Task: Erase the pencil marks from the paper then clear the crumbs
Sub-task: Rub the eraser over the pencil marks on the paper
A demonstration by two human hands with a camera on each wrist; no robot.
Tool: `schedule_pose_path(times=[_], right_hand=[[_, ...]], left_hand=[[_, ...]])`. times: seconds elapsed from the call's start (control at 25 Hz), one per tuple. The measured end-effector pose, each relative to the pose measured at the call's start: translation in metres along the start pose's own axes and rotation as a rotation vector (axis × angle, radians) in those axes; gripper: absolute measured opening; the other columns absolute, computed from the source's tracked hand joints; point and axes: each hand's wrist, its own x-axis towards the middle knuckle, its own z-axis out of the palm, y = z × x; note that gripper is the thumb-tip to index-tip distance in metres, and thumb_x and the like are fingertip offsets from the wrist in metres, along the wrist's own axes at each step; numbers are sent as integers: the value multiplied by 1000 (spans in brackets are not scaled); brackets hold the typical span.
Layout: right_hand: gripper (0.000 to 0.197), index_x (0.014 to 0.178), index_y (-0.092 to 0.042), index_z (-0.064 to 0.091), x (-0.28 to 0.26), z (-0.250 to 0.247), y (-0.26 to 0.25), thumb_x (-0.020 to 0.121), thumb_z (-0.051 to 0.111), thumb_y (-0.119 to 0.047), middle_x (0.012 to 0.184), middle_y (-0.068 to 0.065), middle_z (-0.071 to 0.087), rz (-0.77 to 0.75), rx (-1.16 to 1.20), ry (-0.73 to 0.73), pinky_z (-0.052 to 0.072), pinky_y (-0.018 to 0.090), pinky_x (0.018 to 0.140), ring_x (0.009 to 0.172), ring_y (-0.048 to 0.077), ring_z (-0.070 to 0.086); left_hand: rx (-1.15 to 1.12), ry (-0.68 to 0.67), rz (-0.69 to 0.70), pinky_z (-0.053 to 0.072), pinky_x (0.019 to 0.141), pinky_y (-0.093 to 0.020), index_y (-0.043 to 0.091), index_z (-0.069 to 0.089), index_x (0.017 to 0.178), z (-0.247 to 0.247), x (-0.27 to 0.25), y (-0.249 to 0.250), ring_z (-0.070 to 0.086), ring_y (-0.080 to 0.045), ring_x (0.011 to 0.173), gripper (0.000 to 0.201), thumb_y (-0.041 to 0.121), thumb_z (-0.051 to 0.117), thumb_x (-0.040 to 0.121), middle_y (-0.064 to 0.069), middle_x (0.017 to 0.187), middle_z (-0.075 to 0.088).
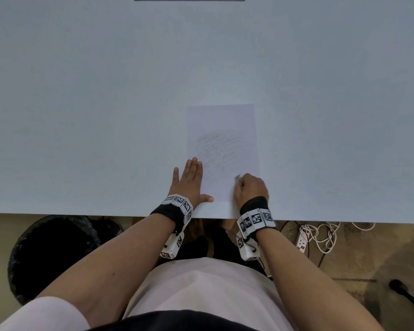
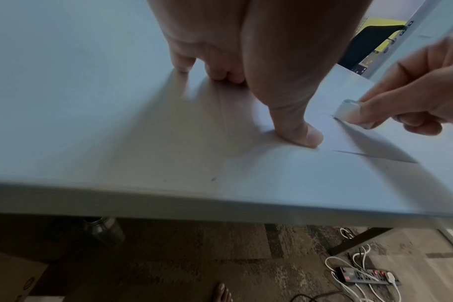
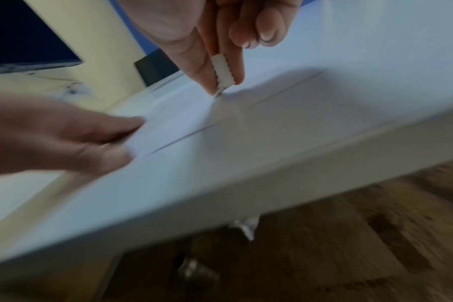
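Note:
A white sheet of paper (image 1: pixel 222 130) lies near the table's front edge, with faint grey pencil scribble (image 1: pixel 221 149) across its middle. My left hand (image 1: pixel 189 180) lies flat on the table, its fingers and thumb (image 2: pixel 305 132) pressing the sheet's left and lower edge. My right hand (image 1: pixel 249 185) sits over the sheet's lower right part and pinches a small white eraser (image 3: pixel 222 75), whose tip touches the paper (image 3: pixel 246 130). The eraser (image 2: pixel 345 109) also shows between thumb and forefinger in the left wrist view.
The pale grey table (image 1: pixel 105 91) stretches wide on all sides of the sheet. A black-lined bin (image 1: pixel 50 254) stands on the floor below the front left edge. A power strip with white cables (image 1: pixel 306 237) lies on the floor at the right.

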Motion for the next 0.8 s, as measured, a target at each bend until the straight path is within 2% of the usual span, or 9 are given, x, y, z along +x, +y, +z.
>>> schedule_pose_path(times=[0.08,0.12,0.28,0.36,0.4,0.52,0.56,0.72,0.8], right_hand=[[28,94,-4,61,-14,15,-15,95,43,-25,95,17,66,-168,-103,-128,47,37,72,94,35,58],[27,93,-5,61,-18,17,-14,95,43,-25,96,17,65,-203,-104,-139,47,38,73,94,35,57],[28,84,-6,60,-2,-4,22,93,48,-30,87,15,66,37,16,33,41,31,63,87,33,59],[26,84,-5,59,-2,-8,23,93,49,-27,87,16,65,136,71,84,39,30,62,85,34,60],[27,87,-3,60,-3,-6,16,93,47,-26,89,18,66,114,73,60,41,32,64,87,34,60],[29,90,-2,61,-17,10,1,95,43,-25,95,18,65,-148,-56,-118,45,37,71,94,35,57],[29,88,-3,61,-15,8,5,95,44,-26,93,18,65,-167,-56,-108,44,36,70,93,34,57],[27,82,-5,58,6,-15,36,93,48,-28,84,14,64,53,17,59,38,29,61,83,31,57],[27,81,-5,57,6,-15,32,94,49,-27,82,15,64,96,77,107,37,28,60,81,32,58]], left_hand=[[0,-10,3,-9,119,-51,10,-21,150,0,2,0,-24,-19,146,109,68,45,87,-6,158,-28],[4,-14,4,-9,119,-51,9,-21,150,1,2,0,-24,-20,146,109,69,45,87,-6,158,-28],[-1,-12,-1,-9,119,-51,10,-22,150,0,2,0,-25,-19,146,109,68,46,86,-5,158,-29],[1,-9,-4,-9,119,-50,10,-22,150,2,2,0,-25,-19,146,109,68,46,86,-5,158,-29],[0,-6,-5,-9,119,-50,10,-21,150,1,2,0,-25,-18,146,109,68,46,86,-5,158,-29],[2,-12,-1,-9,119,-50,10,-21,150,1,3,0,-24,-19,146,109,67,46,87,-5,158,-28],[3,-14,-2,-9,119,-50,10,-21,150,1,3,-1,-24,-18,146,109,67,47,87,-5,158,-29],[4,-14,-2,-9,119,-49,11,-22,150,1,4,0,-24,-18,146,111,67,48,86,-5,157,-29],[5,-11,-5,-9,119,-50,11,-22,150,2,4,0,-24,-18,146,110,67,48,86,-5,158,-29]])
